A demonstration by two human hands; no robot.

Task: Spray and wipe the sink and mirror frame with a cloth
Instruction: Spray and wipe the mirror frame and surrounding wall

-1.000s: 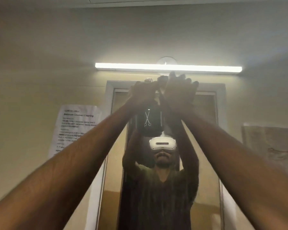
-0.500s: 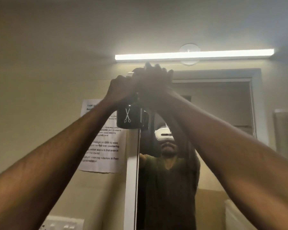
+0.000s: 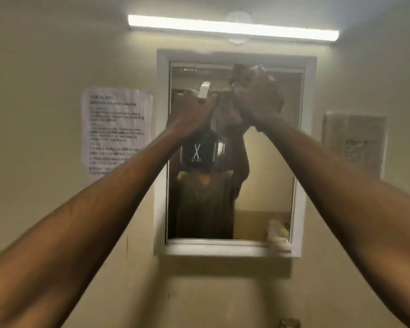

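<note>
A mirror with a white frame [image 3: 161,143] hangs on the wall ahead. My left hand [image 3: 197,110] is raised in front of the glass and grips a black spray bottle [image 3: 198,153] with a white scissors mark and a white nozzle [image 3: 204,89] on top. My right hand [image 3: 262,99] is held up beside it, just under the frame's top edge, closed on a bunched grey cloth [image 3: 258,69]. The two hands are a little apart. The sink is out of view.
A printed paper notice [image 3: 116,131] is stuck to the wall left of the mirror. A light bar [image 3: 232,27] glows above the frame. A pale panel [image 3: 355,140] hangs on the right wall. The mirror reflects my raised arms.
The view has dropped and pulled back, so the whole mirror frame shows. My hands have come down from the top edge and moved apart; the cloth is visible in my right hand.
</note>
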